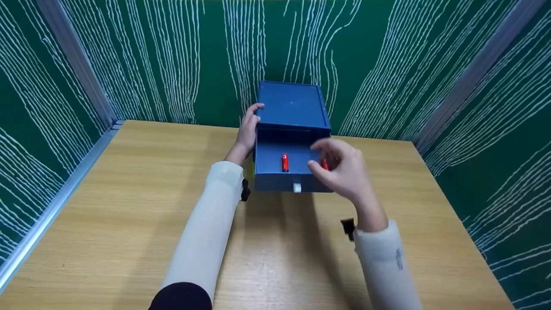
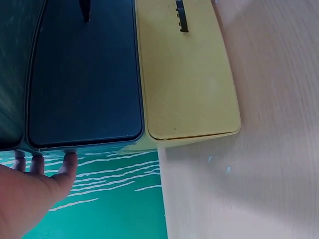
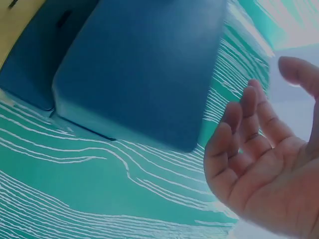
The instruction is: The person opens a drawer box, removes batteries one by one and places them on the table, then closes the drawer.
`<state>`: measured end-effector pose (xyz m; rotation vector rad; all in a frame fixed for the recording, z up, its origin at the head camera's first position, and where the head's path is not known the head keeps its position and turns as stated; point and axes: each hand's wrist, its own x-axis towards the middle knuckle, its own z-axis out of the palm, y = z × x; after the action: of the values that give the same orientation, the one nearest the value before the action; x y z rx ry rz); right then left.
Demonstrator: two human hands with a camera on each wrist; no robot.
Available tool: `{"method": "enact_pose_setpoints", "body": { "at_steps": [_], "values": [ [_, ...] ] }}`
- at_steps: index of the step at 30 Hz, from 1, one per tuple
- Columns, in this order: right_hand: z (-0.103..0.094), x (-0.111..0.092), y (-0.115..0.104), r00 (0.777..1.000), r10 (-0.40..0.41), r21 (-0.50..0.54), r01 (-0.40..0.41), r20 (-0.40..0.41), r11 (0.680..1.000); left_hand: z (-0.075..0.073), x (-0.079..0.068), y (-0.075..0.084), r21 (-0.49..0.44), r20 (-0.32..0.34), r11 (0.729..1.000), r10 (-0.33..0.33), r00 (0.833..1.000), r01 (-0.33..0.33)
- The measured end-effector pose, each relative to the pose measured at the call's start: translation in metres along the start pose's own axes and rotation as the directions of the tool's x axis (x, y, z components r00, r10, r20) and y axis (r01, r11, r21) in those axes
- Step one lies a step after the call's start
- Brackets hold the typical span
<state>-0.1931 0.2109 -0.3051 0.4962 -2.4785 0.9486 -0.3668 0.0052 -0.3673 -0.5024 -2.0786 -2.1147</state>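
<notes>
A blue drawer box (image 1: 292, 103) stands at the far side of the table, its top drawer (image 1: 275, 182) pulled out toward me. Inside lies a small red cylinder, like a battery (image 1: 285, 162). Another red piece (image 1: 325, 164) shows between the thumb and fingers of my right hand (image 1: 344, 170), which hovers over the drawer's right side. In the right wrist view those fingers (image 3: 244, 144) bend loosely, thumb apart, holding nothing. My left hand (image 1: 248, 131) rests on the box's left side, fingertips (image 2: 70, 162) against the wall in the left wrist view.
Below the pulled-out drawer, the left wrist view shows a dark blue drawer (image 2: 84, 84) and a yellow one (image 2: 189, 74), each with a black pull. A white tab (image 1: 297, 187) marks the open drawer's front. Green walls with white lines (image 1: 172, 56) enclose the wooden table (image 1: 107, 193).
</notes>
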Motion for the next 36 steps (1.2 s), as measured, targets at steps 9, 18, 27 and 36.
{"method": "enact_pose_setpoints", "body": {
  "at_steps": [9,18,27,36],
  "values": [
    [0.026,0.042,0.025,0.962,0.047,-0.080,-0.027,0.269,0.996,0.001,-0.010,0.017,-0.018,0.008,1.000,-0.007,1.000,0.007],
    [0.043,0.059,0.031,0.878,0.125,-0.236,-0.014,0.462,0.972,0.001,-0.005,0.006,-0.013,0.005,1.000,-0.021,1.000,0.022],
    [0.050,0.064,0.031,0.856,0.200,-0.418,0.021,0.477,0.908,0.002,-0.011,0.021,-0.002,-0.004,1.000,-0.001,1.000,0.001],
    [0.055,0.064,0.031,0.867,0.171,-0.463,0.076,0.468,0.883,0.001,-0.006,0.009,-0.005,-0.012,1.000,0.017,1.000,-0.017]
  ]
}}
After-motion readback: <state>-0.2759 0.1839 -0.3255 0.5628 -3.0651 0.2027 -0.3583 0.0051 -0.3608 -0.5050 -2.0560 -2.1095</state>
